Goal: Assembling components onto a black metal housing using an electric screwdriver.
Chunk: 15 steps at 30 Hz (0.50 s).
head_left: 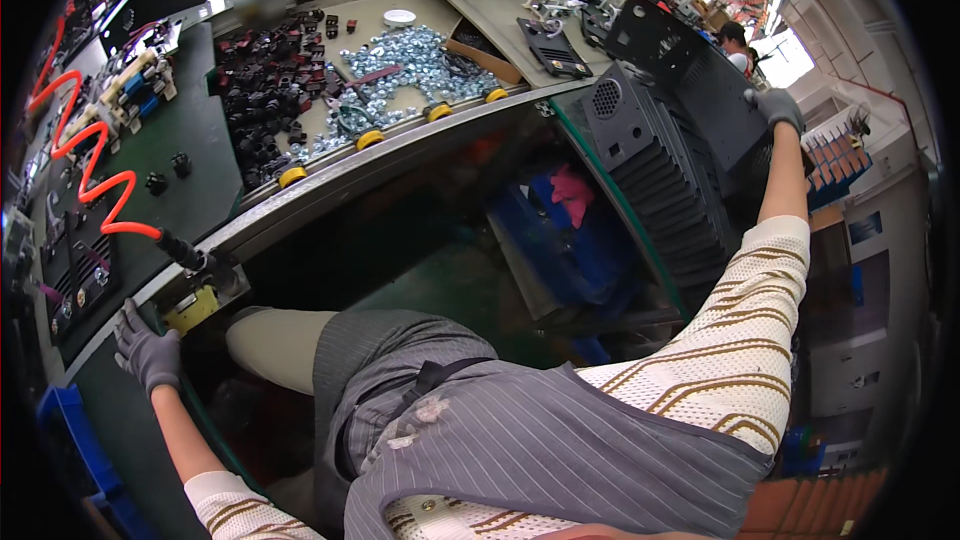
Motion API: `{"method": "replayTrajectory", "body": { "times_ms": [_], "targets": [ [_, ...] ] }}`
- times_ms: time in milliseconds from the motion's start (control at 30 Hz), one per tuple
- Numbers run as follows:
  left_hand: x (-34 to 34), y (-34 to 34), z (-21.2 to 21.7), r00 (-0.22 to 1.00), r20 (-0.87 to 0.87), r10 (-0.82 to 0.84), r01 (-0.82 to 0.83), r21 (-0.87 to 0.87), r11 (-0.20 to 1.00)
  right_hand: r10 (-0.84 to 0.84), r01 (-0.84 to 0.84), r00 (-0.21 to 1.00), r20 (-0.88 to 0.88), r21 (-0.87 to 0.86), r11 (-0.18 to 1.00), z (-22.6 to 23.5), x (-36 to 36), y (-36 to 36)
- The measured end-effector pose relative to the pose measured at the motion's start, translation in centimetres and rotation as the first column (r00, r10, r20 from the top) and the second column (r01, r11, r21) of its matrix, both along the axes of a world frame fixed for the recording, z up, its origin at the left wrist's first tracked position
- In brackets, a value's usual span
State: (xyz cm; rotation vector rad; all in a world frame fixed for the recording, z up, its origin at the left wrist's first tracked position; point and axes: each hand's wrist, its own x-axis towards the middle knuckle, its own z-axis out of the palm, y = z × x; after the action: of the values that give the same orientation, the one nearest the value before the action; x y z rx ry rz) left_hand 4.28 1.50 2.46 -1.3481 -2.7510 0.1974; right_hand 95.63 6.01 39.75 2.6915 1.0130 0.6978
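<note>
Black metal panels [670,190], ribbed and perforated, stacked on edge in a row at right, running from near the lap out to far right; exact count not readable, many. Right hand [775,108], grey-gloved, arm stretched out, fingers curled over the top edge of the farthest panel; grip closed on that edge. Left hand [145,350], also grey-gloved, resting fingers spread on the near-left edge of the green bench [150,140], holding nothing. Yellow-bodied tool [192,308] just right of left hand, at the bench edge, joined to one orange coiled hose [90,165] running far left. Conveyor tray [380,60] at far centre, edged with yellow rollers, six seen along its rims; heap of silver nuts [420,55] right, heap of small black parts [265,90] left. Open gap below bench between knees and panels; blue bin [570,240] with a pink rag [572,192] down there. Another person [735,40] far right.
</note>
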Motion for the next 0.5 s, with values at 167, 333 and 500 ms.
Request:
{"method": "replayTrajectory", "body": {
  "times_ms": [167,333,500],
  "targets": [
    [1.3,-0.7,1.3,0.996,-0.082,-0.029,0.027,-0.025,0.999,0.450,-0.456,0.890,0.078,0.104,0.884,2.4,-13.1,3.5],
    [0.6,-1.3,0.3,0.988,-0.001,-0.152,0.150,0.161,0.975,0.807,-0.776,0.437,-0.397,0.286,0.562,2.5,-23.5,6.9],
    [0.3,-6.9,3.7,0.753,0.496,-0.433,0.264,0.374,0.889,0.817,-0.610,-0.114,-0.565,0.689,0.391,-5.8,-33.6,6.5]
  ]
}}
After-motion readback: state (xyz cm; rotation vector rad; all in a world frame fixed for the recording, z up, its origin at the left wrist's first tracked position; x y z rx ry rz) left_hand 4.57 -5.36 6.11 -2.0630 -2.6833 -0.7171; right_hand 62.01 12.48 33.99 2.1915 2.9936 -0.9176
